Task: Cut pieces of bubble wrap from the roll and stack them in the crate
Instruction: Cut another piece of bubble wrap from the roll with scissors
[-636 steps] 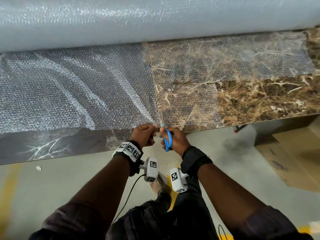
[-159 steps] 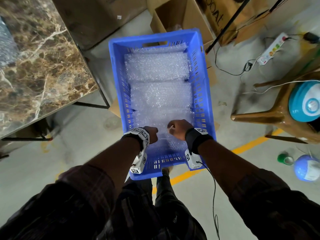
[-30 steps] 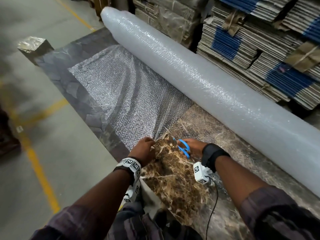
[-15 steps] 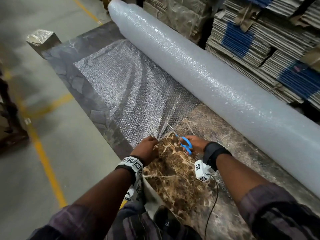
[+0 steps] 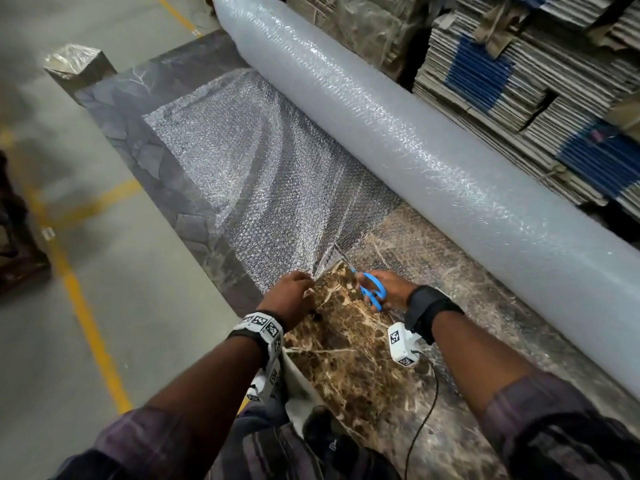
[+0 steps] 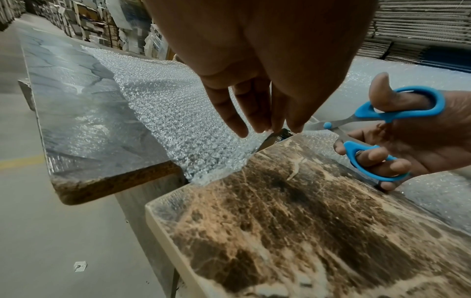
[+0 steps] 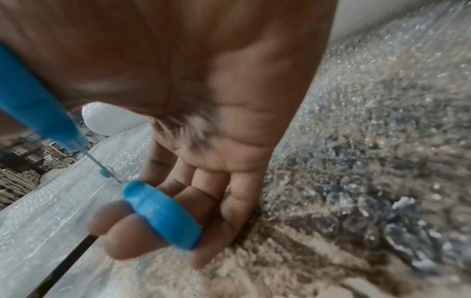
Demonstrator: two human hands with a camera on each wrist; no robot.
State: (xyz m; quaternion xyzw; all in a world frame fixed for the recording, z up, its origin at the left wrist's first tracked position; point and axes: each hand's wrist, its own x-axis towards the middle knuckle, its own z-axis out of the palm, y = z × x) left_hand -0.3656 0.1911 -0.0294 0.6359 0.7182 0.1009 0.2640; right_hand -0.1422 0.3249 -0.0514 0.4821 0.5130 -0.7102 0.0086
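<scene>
My left hand [image 5: 290,295] pinches the near corner of the unrolled bubble wrap sheet [image 5: 256,174], fingertips [image 6: 257,125] curled down on the film and lifting it into a taut, creased peak at the front edge of the table [image 5: 363,368]. My right hand [image 5: 388,289] grips blue-handled scissors [image 5: 372,291], thumb through the upper loop and fingers through the lower, the handles apart in the left wrist view and the blades aimed at the sheet's edge just beside the left fingertips. The sheet lies spread over the grey slab at the table's left end and runs back to the big bubble wrap roll [image 5: 415,140], which lies along the far edge of the table. The brown marbled slab in front of me is bare at the near edge, with a thin layer of wrap over it under and beyond the right hand. A narrow gap divides the two slabs, right below the pinch. Stacks of flattened cardboard [image 5: 540,74] stand behind the roll; a yellow floor line [image 5: 86,317] runs past the table's left side. The crate is not in view.
</scene>
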